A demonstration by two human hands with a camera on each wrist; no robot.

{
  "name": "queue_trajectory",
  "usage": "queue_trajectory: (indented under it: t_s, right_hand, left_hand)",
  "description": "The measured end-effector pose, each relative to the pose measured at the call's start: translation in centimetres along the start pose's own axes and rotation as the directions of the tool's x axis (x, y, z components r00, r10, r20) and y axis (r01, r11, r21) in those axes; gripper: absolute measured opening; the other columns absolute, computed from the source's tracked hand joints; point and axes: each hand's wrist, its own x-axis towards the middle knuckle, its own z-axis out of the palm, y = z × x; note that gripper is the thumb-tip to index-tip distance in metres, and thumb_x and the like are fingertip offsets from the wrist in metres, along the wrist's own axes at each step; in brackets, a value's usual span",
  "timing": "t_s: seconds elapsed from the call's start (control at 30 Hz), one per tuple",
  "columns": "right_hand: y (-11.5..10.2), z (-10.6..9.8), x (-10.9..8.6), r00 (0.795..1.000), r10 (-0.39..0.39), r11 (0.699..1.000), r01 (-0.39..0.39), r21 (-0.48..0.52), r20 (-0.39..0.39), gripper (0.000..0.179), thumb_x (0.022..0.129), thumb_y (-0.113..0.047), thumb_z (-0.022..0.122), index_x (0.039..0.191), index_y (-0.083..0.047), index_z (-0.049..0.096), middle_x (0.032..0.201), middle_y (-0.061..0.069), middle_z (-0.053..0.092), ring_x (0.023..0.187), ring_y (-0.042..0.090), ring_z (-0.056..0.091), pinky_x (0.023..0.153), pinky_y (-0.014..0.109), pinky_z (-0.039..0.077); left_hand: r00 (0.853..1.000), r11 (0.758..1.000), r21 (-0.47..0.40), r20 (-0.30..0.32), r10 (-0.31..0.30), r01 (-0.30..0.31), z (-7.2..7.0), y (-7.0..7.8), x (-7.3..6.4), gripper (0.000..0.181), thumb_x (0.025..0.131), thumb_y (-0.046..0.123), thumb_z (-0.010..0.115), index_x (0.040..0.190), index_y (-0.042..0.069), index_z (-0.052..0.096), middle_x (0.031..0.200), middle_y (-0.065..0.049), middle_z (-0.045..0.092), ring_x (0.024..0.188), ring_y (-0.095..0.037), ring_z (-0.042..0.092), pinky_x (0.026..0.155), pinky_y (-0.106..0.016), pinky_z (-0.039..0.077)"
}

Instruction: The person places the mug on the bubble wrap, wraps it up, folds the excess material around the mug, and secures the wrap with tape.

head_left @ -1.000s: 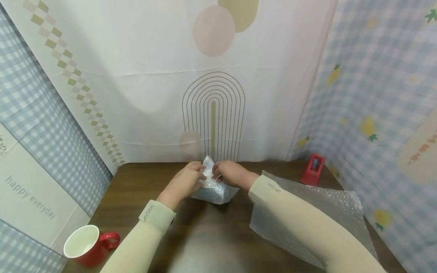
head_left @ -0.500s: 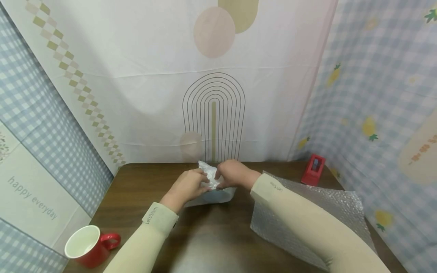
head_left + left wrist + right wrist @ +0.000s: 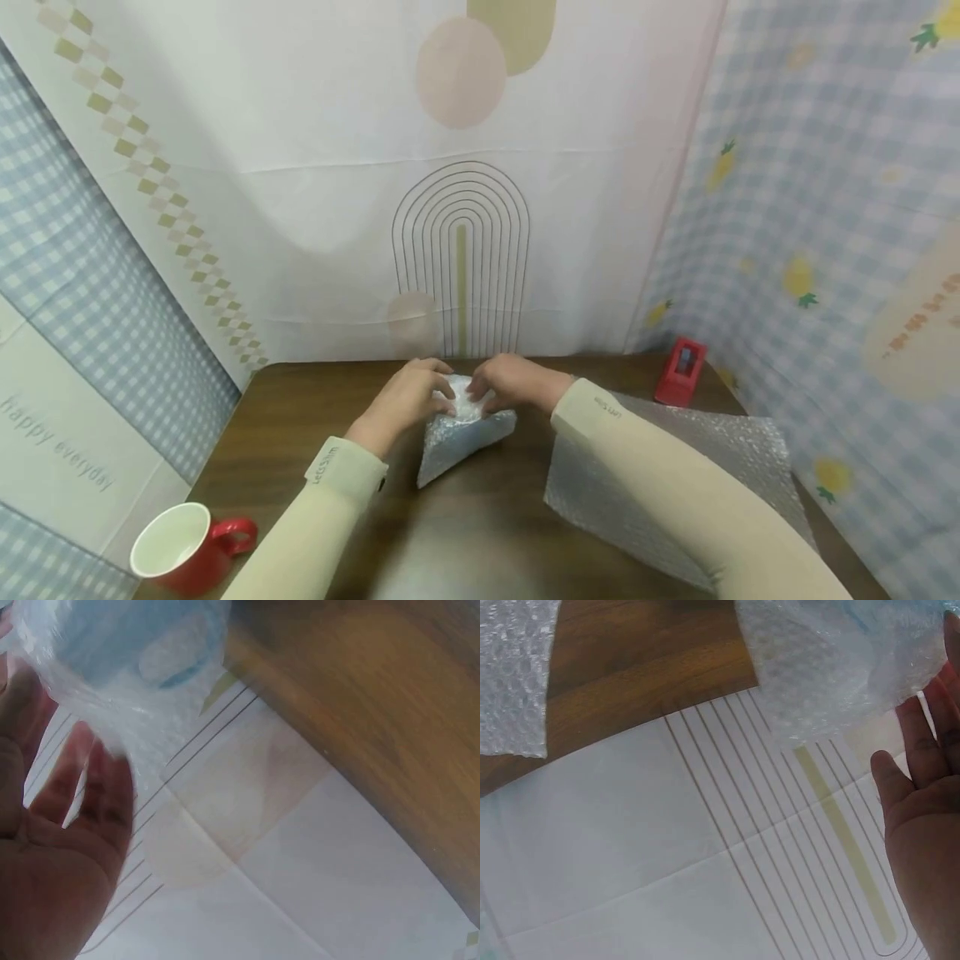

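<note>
Between my hands, near the back of the table, is a bundle of clear bubble wrap [image 3: 459,437] around a light blue thing. In the left wrist view the blue thing [image 3: 112,641] has a handle-like loop, like a mug. My left hand [image 3: 405,398] holds the wrap's upper part from the left, its fingers curved against it. From the right, my right hand [image 3: 521,382] holds the same upper part with bent fingers. One pointed flap of wrap hangs toward the front. In the right wrist view, fingers touch the edge of the wrap [image 3: 810,682].
A second flat sheet of bubble wrap [image 3: 600,492] lies under my right forearm. Behind it stands a red tape dispenser [image 3: 681,373]. At the front left is a red mug [image 3: 197,562], white inside. A patterned cloth [image 3: 330,250] hangs along the table's back edge.
The bundle has turned and tipped between my hands; its upright peak at the top has gone down, and a pointed flap now sticks out to the front left. Both hands stay at it.
</note>
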Motion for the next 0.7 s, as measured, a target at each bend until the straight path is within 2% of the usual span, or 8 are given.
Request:
queue_trajectory:
  t_s: [0.1, 0.2, 0.33, 0.4, 0.47, 0.57, 0.63, 0.7]
  right_hand:
    - [0.2, 0.3, 0.0, 1.000, -0.003, 1.000, 0.003, 0.006, -0.003, 0.034, 0.093, -0.021, 0.093, 0.124, -0.008, 0.086, 0.136, 0.008, 0.084, 0.127, 0.027, 0.081, 0.113, 0.039, 0.064]
    - [0.2, 0.5, -0.1, 1.000, 0.010, 1.000, -0.010, -0.010, -0.017, 0.034, 0.093, -0.022, 0.092, 0.124, -0.009, 0.087, 0.138, 0.007, 0.083, 0.130, 0.027, 0.080, 0.114, 0.042, 0.064]
    - [0.0, 0.4, -0.4, 0.998, 0.021, 0.999, -0.023, -0.032, -0.056, 0.034, 0.091, -0.022, 0.093, 0.122, -0.010, 0.087, 0.140, 0.009, 0.082, 0.128, 0.028, 0.080, 0.112, 0.043, 0.064]
    - [-0.1, 0.3, -0.5, 0.997, 0.026, 0.999, -0.027, -0.027, -0.070, 0.035, 0.090, -0.021, 0.094, 0.122, -0.008, 0.087, 0.140, 0.010, 0.080, 0.126, 0.030, 0.079, 0.111, 0.044, 0.065]
    - [-0.3, 0.2, -0.6, 0.996, 0.035, 0.999, -0.037, -0.025, -0.076, 0.037, 0.090, -0.021, 0.095, 0.123, -0.008, 0.086, 0.139, 0.011, 0.079, 0.125, 0.030, 0.079, 0.110, 0.045, 0.065]
    - [-0.5, 0.2, -0.5, 0.995, 0.064, 0.997, -0.066, -0.032, -0.075, 0.043, 0.088, -0.022, 0.096, 0.126, -0.007, 0.083, 0.137, 0.010, 0.080, 0.124, 0.030, 0.079, 0.110, 0.045, 0.065]
    - [-0.7, 0.2, -0.4, 0.993, 0.093, 0.995, -0.095, -0.033, -0.068, 0.046, 0.088, -0.023, 0.097, 0.128, -0.008, 0.081, 0.136, 0.009, 0.081, 0.124, 0.029, 0.079, 0.111, 0.045, 0.064]
    - [-0.8, 0.4, -0.4, 0.991, 0.120, 0.992, -0.122, -0.021, -0.057, 0.049, 0.088, -0.022, 0.098, 0.131, -0.009, 0.079, 0.137, 0.009, 0.082, 0.124, 0.030, 0.079, 0.111, 0.045, 0.064]
  left_hand:
    - [1.000, 1.000, 0.002, 0.030, -0.001, 0.001, -0.1, 0.0, -0.3, 0.021, 0.089, 0.029, 0.097, 0.101, 0.014, 0.091, 0.141, -0.008, 0.082, 0.130, -0.034, 0.073, 0.114, -0.050, 0.059]
    - [0.995, 1.000, -0.019, 0.095, -0.006, 0.008, -0.6, 0.2, -0.5, 0.035, 0.086, 0.034, 0.099, 0.112, 0.012, 0.091, 0.148, -0.007, 0.079, 0.140, -0.035, 0.072, 0.120, -0.052, 0.057]
    - [0.988, 0.999, -0.029, 0.156, -0.021, 0.026, -1.3, 0.4, -0.8, 0.042, 0.087, 0.028, 0.098, 0.125, 0.012, 0.087, 0.158, -0.006, 0.073, 0.149, -0.036, 0.068, 0.123, -0.055, 0.056]
    - [0.988, 0.999, -0.029, 0.156, -0.018, 0.023, -1.4, 0.4, -1.0, 0.038, 0.092, 0.022, 0.095, 0.127, 0.012, 0.087, 0.159, -0.006, 0.071, 0.148, -0.035, 0.069, 0.120, -0.054, 0.059]
    - [0.990, 1.000, -0.027, 0.139, -0.012, 0.015, -1.4, 0.4, -1.1, 0.029, 0.099, 0.021, 0.089, 0.126, 0.013, 0.088, 0.158, -0.006, 0.072, 0.143, -0.034, 0.073, 0.113, -0.052, 0.063]
    - [0.994, 0.999, -0.012, 0.103, -0.033, 0.035, -1.1, 0.6, -1.1, 0.020, 0.104, 0.023, 0.083, 0.121, 0.015, 0.089, 0.153, -0.005, 0.075, 0.132, -0.032, 0.079, 0.101, -0.050, 0.067]
    - [0.996, 0.999, -0.007, 0.080, -0.045, 0.046, -0.8, 0.8, -1.0, 0.016, 0.107, 0.025, 0.080, 0.115, 0.015, 0.090, 0.136, -0.005, 0.085, 0.113, -0.028, 0.084, 0.088, -0.046, 0.068]
    - [0.997, 0.999, 0.005, 0.060, -0.046, 0.046, -0.5, 1.2, -1.0, 0.015, 0.109, 0.026, 0.078, 0.107, 0.015, 0.088, 0.112, -0.004, 0.088, 0.092, -0.023, 0.081, 0.076, -0.042, 0.064]
